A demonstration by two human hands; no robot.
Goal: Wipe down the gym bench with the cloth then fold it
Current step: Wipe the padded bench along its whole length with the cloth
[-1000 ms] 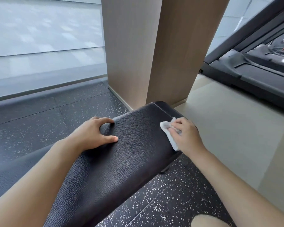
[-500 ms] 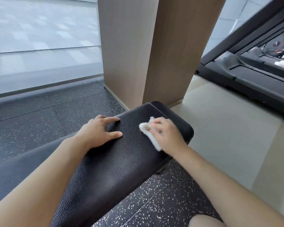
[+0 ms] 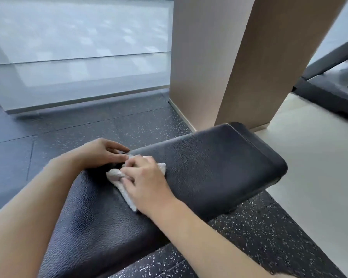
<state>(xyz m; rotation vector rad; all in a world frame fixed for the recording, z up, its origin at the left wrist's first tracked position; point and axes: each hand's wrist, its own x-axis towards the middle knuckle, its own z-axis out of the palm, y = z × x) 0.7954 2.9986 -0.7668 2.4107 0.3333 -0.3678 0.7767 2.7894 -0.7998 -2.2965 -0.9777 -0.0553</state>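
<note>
The black padded gym bench (image 3: 219,167) runs from the lower left to the middle right of the head view. A small white cloth (image 3: 125,190) lies bunched on its top, near the left edge. My right hand (image 3: 147,183) covers the cloth with its fingers curled into it and presses it on the pad. My left hand (image 3: 100,152) rests at the bench's left edge, its straight fingertips touching the cloth's far corner. Most of the cloth is hidden under my right hand.
A tan wooden pillar (image 3: 229,57) stands just behind the bench's far end. Black speckled rubber flooring (image 3: 88,125) lies to the left and below, pale tiles (image 3: 309,157) to the right. A dark treadmill (image 3: 333,85) sits at the far right. A frosted glass wall (image 3: 78,47) closes the back.
My right hand has slid the cloth leftward across the bench top, from the right edge to my left hand. The camera has turned left.
</note>
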